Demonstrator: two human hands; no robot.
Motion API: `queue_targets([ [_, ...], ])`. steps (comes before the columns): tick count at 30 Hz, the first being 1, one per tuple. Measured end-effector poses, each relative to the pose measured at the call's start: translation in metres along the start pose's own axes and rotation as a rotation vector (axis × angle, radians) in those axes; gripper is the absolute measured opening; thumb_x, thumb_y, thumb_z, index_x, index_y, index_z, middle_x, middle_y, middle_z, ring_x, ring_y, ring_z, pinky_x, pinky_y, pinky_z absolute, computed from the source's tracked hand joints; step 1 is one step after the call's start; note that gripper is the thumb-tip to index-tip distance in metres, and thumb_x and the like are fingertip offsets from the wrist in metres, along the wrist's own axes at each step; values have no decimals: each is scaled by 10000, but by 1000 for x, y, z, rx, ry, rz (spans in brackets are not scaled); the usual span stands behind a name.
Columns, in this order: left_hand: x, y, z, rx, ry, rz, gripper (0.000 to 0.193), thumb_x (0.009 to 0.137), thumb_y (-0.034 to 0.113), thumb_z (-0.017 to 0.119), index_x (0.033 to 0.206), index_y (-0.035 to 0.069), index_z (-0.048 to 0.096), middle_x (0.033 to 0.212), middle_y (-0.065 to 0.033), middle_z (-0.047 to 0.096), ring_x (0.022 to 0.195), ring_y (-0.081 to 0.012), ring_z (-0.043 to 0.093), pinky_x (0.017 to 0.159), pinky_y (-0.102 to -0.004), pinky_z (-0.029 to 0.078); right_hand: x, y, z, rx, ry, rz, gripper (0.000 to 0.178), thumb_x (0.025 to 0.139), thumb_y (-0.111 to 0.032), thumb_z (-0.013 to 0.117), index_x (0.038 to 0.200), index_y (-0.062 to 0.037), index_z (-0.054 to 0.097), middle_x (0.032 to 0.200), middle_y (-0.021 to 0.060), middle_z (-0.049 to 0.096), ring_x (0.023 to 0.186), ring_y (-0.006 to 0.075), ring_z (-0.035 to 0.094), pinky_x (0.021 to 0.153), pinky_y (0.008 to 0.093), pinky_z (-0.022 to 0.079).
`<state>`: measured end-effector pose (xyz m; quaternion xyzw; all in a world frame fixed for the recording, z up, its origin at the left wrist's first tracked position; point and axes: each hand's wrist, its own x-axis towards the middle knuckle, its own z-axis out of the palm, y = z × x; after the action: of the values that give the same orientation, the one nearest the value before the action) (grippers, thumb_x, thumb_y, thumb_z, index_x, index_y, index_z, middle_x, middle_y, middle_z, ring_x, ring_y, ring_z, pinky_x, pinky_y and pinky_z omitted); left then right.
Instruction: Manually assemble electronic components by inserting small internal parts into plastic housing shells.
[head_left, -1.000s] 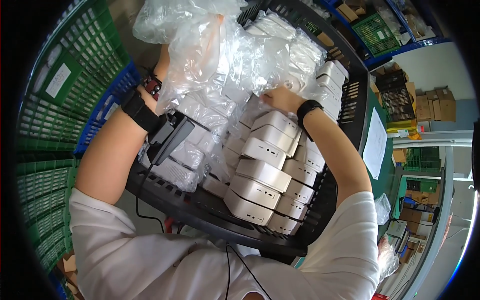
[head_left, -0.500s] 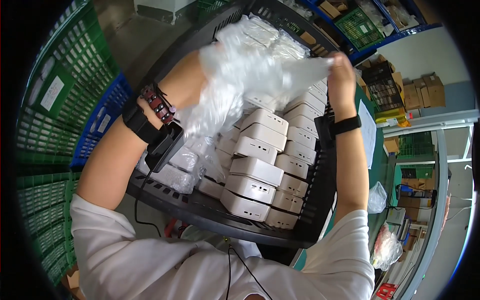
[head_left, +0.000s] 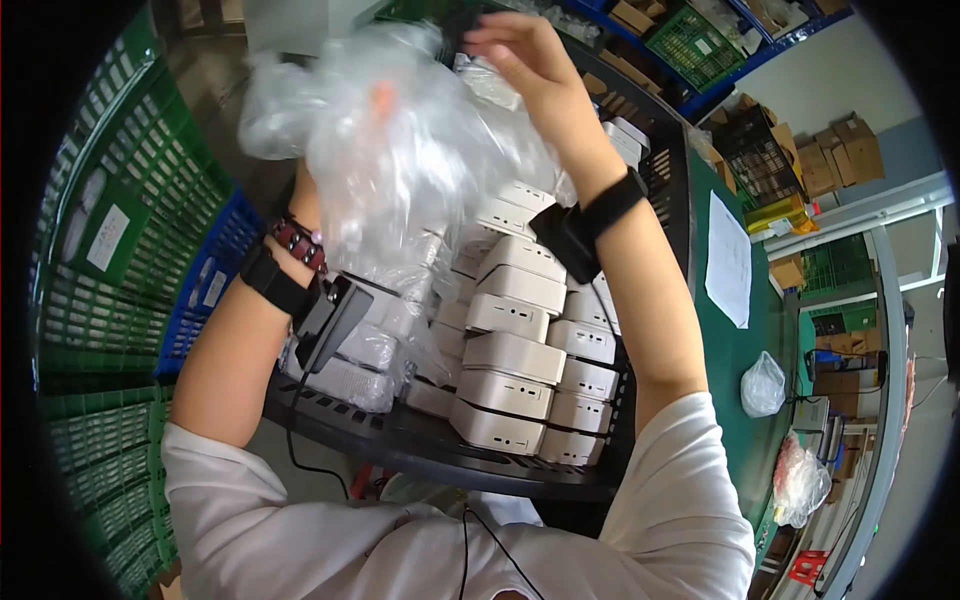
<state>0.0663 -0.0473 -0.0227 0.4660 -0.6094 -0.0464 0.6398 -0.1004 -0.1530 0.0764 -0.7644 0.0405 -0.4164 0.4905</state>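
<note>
A large clear plastic bag [head_left: 400, 150], crumpled and smeared by motion, hangs over the far left part of a black crate [head_left: 440, 472]. My left hand [head_left: 383, 100] carries it; the fingers show only as a blur through the film. Beyond the bag's right side, my right hand [head_left: 545, 75] is raised with fingers stretched to the left and thumb apart, seemingly holding nothing. Below both hands, white box-shaped devices [head_left: 512, 358] with small ports stand in stacked rows. Several devices wrapped in clear plastic [head_left: 350, 380] lie at the crate's near left.
Green plastic crates [head_left: 130, 220] and a blue crate [head_left: 205, 285] stand on my left. On the right, a green table [head_left: 715, 375] bears a paper sheet [head_left: 728, 260] and a small plastic bag [head_left: 763, 385]. Shelves with cartons [head_left: 838, 155] stand farther back. A black cable [head_left: 292, 440] hangs by my left arm.
The plastic bag has swung left and away with my left hand. My right hand has moved left and farther off, and its fingers no longer pull the film taut.
</note>
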Motion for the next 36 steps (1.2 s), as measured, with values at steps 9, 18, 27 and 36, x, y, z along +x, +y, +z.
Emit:
queue_targets([
  [9, 25, 44, -16, 346, 471, -225, 334, 939, 272, 416, 771, 47, 597, 567, 38, 465, 520, -88, 409, 498, -259, 364, -72, 133, -62, -1247, -436, 323, 277, 799, -218, 564, 1069, -165, 583, 1170, 63, 513, 1064, 265, 486, 829, 393, 431],
  [18, 19, 50, -11, 0, 245, -452, 331, 934, 231, 417, 1103, -24, 543, 1031, -68, 566, 895, -164, 527, 811, -265, 407, -63, 132, -64, -1525, -556, 398, 216, 780, -241, 571, 975, -151, 600, 1043, 48, 531, 1012, 241, 502, 805, 404, 438],
  [27, 3, 33, -17, 489, -16, 78, 309, 891, 116, 422, 1172, 2, 483, 1094, -135, 546, 988, -221, 522, 851, -325, 406, -65, 128, -88, -1423, -433, 448, 197, 737, -215, 587, 891, -99, 627, 962, 101, 571, 919, 289, 566, 746, 390, 474],
  [36, 7, 12, -12, 631, 56, 141, 413, 785, 112, 596, 1158, 27, 441, 1047, -102, 534, 929, -212, 532, 796, -346, 440, -41, 68, -94, -1525, -241, 292, 86, 728, -128, 598, 786, -67, 616, 877, 125, 583, 786, 305, 582, 655, 386, 471],
])
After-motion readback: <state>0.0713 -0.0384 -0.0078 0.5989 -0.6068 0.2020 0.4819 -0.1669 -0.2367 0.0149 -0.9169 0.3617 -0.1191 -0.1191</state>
